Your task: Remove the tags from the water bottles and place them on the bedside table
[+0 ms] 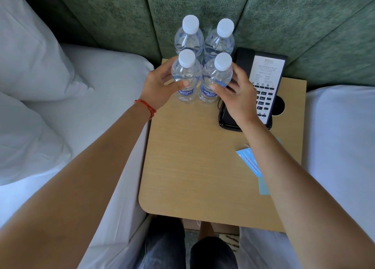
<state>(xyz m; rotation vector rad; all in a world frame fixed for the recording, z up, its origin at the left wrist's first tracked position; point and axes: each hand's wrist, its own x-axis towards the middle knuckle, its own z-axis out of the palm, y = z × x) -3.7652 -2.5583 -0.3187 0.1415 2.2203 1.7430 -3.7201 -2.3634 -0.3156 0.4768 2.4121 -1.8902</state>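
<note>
So at this point I had four water bottles standing upright on the bedside table, packed in a tight two-by-two square up at the 12 o'clock end, right against the green padded headboard. My left hand was wrapped around the front-left bottle, thumb across the front just above the label, fingers round the back. My right hand had the front-right bottle the same way, thumb on the front, fingers curled behind it. The back-left bottle and back-right bottle stood untouched just behind, touching or nearly touching the front pair.

None of the four necks had a tag on it as far as I could see, just white caps. The tags were already lying on the table at about 4 o'clock: a light blue tag and a paler green tag under my right forearm. I counted two for sure; the arm hid whatever else might have been there.

So I'd say I was at the tail end, just squaring up the front two. Next move probably only needed letting go gently so nothing toppled. The phone sat just beside the bottles at 2 o'clock, so not much room on that side.
</note>
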